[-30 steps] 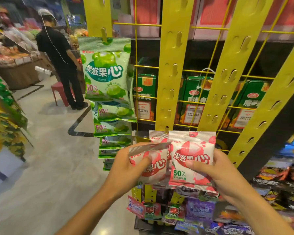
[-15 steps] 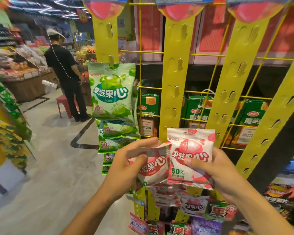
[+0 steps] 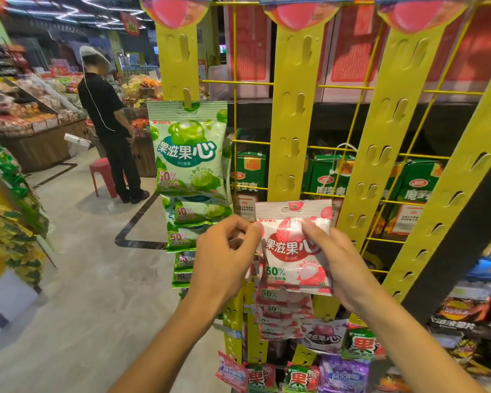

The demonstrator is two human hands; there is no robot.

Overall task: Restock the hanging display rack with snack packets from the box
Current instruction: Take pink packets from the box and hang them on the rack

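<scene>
Both forearms reach up from the near edge and meet at the middle. The left hand (image 3: 224, 259) shows its back, its fingers (image 3: 240, 226) curled in with the tips pinched together. The right hand (image 3: 342, 262) is just to its right, thumb raised, fingers folded round.

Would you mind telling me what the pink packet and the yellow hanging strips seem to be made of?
Pink packet: probably thin plastic film, glossy; it crinkles and shines under the right hand.
Yellow strips: probably moulded plastic, semi-gloss, with punched tabs; painted metal cannot be ruled out.
</scene>
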